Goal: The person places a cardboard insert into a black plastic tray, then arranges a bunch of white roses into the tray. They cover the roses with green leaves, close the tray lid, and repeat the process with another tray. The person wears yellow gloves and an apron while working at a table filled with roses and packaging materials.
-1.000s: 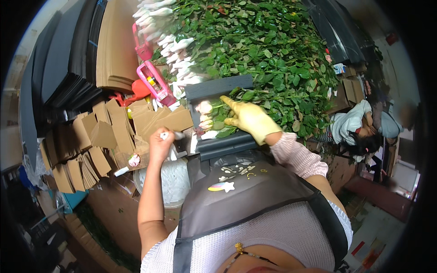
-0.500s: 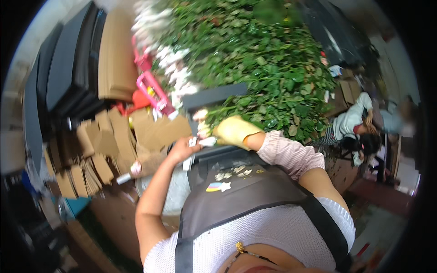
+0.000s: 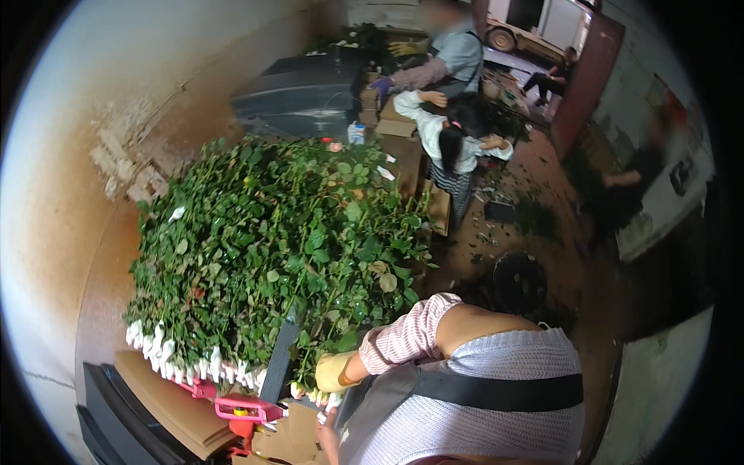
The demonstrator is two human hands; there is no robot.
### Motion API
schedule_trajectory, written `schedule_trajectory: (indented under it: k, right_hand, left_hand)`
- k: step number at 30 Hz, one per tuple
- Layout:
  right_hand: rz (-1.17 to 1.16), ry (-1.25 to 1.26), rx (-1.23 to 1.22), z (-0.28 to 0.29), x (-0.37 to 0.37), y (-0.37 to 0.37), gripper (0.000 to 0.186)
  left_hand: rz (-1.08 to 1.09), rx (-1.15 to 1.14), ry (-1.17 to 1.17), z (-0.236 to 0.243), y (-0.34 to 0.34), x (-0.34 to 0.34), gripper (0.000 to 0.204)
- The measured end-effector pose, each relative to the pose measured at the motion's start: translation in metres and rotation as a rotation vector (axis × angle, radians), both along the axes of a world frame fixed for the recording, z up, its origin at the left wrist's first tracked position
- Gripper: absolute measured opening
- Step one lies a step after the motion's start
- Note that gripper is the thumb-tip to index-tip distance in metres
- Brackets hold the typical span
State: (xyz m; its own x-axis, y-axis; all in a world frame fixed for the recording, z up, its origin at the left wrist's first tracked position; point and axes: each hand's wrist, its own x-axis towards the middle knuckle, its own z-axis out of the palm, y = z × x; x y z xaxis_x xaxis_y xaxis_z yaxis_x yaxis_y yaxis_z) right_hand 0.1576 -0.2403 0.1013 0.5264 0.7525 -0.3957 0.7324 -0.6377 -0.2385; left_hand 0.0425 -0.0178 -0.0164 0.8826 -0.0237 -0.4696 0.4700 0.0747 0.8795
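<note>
My right hand (image 3: 335,372), in a yellow glove under a pink striped sleeve cover, rests against several pale rose heads (image 3: 311,395) at the near edge of the rose pile. Its fingers are hidden. Close below it, my bare left hand (image 3: 328,439) has its fingers bent around a small white bud sleeve (image 3: 322,418); the rest of that hand is partly cut off by my body. Leafy rose stems (image 3: 271,248) are heaped beyond both hands. White-sleeved rose heads (image 3: 163,349) line the pile's near left side. A dark grey strip (image 3: 280,353) lies across the pile.
A pink-handled tool (image 3: 246,408) lies by flat brown cardboard (image 3: 167,407) and dark sheets (image 3: 128,422). Farther off, a child (image 3: 457,139) leans at a bench beside a standing co-worker (image 3: 453,58). A black round stool (image 3: 519,283) stands right.
My view has swung to the right, bringing the doorway and other people into sight. Both hands stay close together at the rose heads, now lower in the picture.
</note>
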Motion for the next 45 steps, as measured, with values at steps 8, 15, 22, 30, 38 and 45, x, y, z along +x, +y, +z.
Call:
schedule_trajectory:
  k: [8,15,22,30,38,45]
  right_hand:
    - [-0.158,-0.007,0.204,-0.019,-0.006,0.003,0.020]
    - [-0.704,0.775,0.447,-0.082,0.015,0.029,0.042]
    - [-1.444,1.973,0.528,-0.074,0.019,0.050,0.059]
    - [-1.046,1.901,0.796,-0.202,0.009,0.080,0.046]
    - [0.043,0.075,0.464,0.007,0.005,-0.010,0.017]
    - [0.125,0.201,-0.225,0.030,0.013,0.018,0.030]
  left_hand:
    - [0.096,0.011,0.163,0.005,0.006,-0.007,0.017]
    - [0.135,0.075,0.200,-0.001,0.012,-0.009,0.016]
    - [0.202,0.134,0.257,-0.007,0.014,-0.019,0.016]
    - [0.182,0.194,0.302,-0.010,0.010,-0.022,0.015]
    - [0.420,0.403,0.373,-0.005,0.072,-0.208,0.015]
    - [0.465,0.258,-0.039,0.056,0.012,-0.096,0.018]
